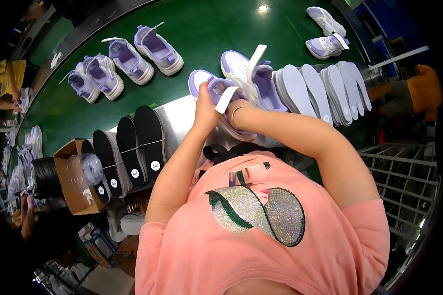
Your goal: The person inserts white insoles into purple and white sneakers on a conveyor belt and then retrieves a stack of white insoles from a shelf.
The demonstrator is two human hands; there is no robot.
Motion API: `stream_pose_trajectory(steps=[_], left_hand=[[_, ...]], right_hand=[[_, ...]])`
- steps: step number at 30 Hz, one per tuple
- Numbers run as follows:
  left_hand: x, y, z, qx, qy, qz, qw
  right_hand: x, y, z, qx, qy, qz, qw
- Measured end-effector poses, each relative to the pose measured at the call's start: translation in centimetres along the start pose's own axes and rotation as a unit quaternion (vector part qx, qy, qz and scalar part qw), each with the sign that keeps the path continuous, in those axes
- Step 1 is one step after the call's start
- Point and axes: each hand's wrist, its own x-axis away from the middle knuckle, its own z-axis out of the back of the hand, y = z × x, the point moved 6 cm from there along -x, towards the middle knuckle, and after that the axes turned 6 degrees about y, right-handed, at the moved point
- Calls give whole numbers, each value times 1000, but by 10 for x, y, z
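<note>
Hands: left hand (pixel 205 110) and right hand (pixel 235 110) close together at the near edge of the green conveyor belt (pixel 202 29), both closed on one lilac sneaker (pixel 216 91) whose white strap sticks up between them. How firmly each hand grips cannot be told.

Adjacent: second lilac sneaker (pixel 251 73), touching the held one; a careless tug could likely drag or tip it.

Right: row of white insoles (pixel 320 86) standing on edge, leaning; a knock from the right forearm might topple the row.

Left: black insoles (pixel 133 142) bundled upright on the metal desk (pixel 179 118); cardboard box (pixel 74 182) beyond.

Far belt: finished sneaker pairs (pixel 125 61), well apart, at little risk.
</note>
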Motion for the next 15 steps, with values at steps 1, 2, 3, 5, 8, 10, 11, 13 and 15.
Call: stream_pose_trajectory(steps=[1, 2, 3, 5, 8, 10, 11, 13, 15], left_hand=[[0, 1, 0, -9, -1, -3, 1000], [-1, -1, -3, -8, 8, -18, 1000], [-3, -3, -3, -2, 7, -14, 1000], [-5, -6, -5, 11, 7, -8, 1000], [-1, -2, -4, -10, 1, -14, 1000], [0, -1, -2, -26, 9, -51, 998], [0, -7, -2, -28, 22, -83, 996], [-1, -11, -2, -30, 33, -115, 992], [-3, -10, -6, -27, 30, -119, 992]], right_hand=[[1, 0, 2, 18, 6, 4, 1000], [8, 1, 6, 34, 11, 7, 999], [4, 3, -1, 40, -2, 23, 999], [4, 1, -6, 68, -7, 75, 995], [21, -3, 4, 92, -23, 144, 985], [35, -3, 6, 45, -85, 145, 985], [44, -3, 8, 29, -97, 137, 985], [62, 0, 5, -8, -118, 112, 987], [52, 8, -19, 1, -99, 93, 991]])
